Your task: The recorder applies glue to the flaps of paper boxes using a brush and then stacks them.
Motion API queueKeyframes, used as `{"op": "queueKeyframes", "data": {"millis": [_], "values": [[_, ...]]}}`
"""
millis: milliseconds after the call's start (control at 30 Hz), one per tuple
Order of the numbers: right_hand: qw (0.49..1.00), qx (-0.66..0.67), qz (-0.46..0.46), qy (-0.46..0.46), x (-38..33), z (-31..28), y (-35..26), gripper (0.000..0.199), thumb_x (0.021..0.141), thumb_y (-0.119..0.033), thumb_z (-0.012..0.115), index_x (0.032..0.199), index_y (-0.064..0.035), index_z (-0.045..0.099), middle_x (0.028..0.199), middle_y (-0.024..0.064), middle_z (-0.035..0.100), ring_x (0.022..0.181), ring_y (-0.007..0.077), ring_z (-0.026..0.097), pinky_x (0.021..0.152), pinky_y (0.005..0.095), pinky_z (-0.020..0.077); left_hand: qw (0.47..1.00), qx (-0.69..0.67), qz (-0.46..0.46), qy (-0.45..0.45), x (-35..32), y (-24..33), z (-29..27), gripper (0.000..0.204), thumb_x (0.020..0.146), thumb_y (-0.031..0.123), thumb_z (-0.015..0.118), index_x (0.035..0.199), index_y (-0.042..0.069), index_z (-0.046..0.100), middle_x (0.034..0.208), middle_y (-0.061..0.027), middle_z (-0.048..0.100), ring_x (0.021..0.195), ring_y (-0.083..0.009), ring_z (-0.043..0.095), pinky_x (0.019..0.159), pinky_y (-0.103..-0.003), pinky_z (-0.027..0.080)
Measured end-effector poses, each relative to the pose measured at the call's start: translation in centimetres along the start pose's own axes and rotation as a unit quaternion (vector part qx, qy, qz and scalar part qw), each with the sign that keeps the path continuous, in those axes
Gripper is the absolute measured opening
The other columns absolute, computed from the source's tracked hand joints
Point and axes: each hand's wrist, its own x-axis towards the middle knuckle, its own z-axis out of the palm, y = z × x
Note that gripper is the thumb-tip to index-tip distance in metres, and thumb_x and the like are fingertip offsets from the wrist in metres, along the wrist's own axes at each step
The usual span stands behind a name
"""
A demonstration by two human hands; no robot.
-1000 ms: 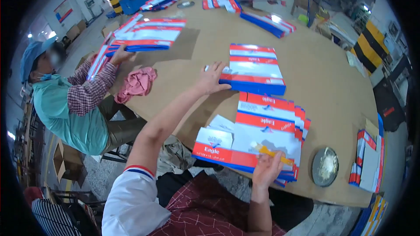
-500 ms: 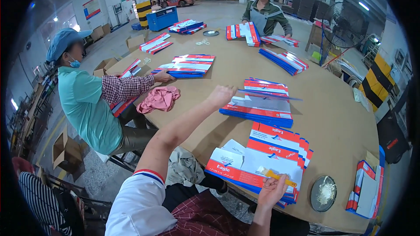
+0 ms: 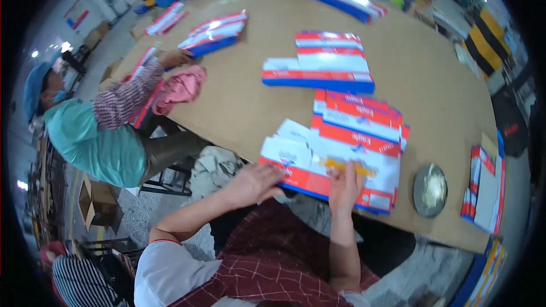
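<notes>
I judge: brushing. Right hand [image 3: 346,186] grips brush [image 3: 336,164]; left hand [image 3: 255,182] at carton [image 3: 309,179], grip unclear. Next move calls for steadying.

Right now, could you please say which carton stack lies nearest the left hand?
The fanned stack under the yellow tool in the right hand; every other stack lies farther away.
</notes>
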Motion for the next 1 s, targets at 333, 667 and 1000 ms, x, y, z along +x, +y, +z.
{"op": "queueKeyframes", "data": {"millis": [333,667,1000], "values": [[0.996,0.057,0.062,-0.005,1.2,-0.6,-0.3,0.005,0.087,-0.011,0.051,0.088,-0.0067,0.050,0.073,0.0043,0.055,0.071,0.0099,0.054,0.066,0.0278,0.0453,0.989,-0.008,-0.123,0.080,5.9,-1.2,4.7,0.034,0.076,0.002,0.054,0.110,0.002,0.051,0.100,-0.0130,0.053,0.099,-0.0273,0.050,0.087,-0.039,0.035],[0.997,0.061,0.047,-0.022,1.4,-0.9,-0.3,0.005,0.086,-0.007,0.049,0.090,-0.0039,0.050,0.078,0.0124,0.059,0.072,0.0178,0.058,0.066,0.0284,0.0454,0.983,-0.069,-0.170,0.022,6.1,-1.3,4.3,0.048,0.067,-0.001,0.053,0.114,0.005,0.050,0.105,-0.0138,0.047,0.104,-0.0284,0.044,0.089,-0.041,0.030],[0.999,0.017,-0.028,-0.028,1.1,-1.5,0.5,0.008,0.087,-0.010,0.051,0.093,-0.0039,0.049,0.082,0.0126,0.060,0.073,0.0204,0.061,0.065,0.0279,0.0479,0.970,-0.153,-0.132,0.135,5.3,-2.8,5.6,0.044,0.060,-0.005,0.052,0.102,0.007,0.051,0.103,-0.0128,0.050,0.102,-0.0311,0.045,0.091,-0.043,0.029]]}}
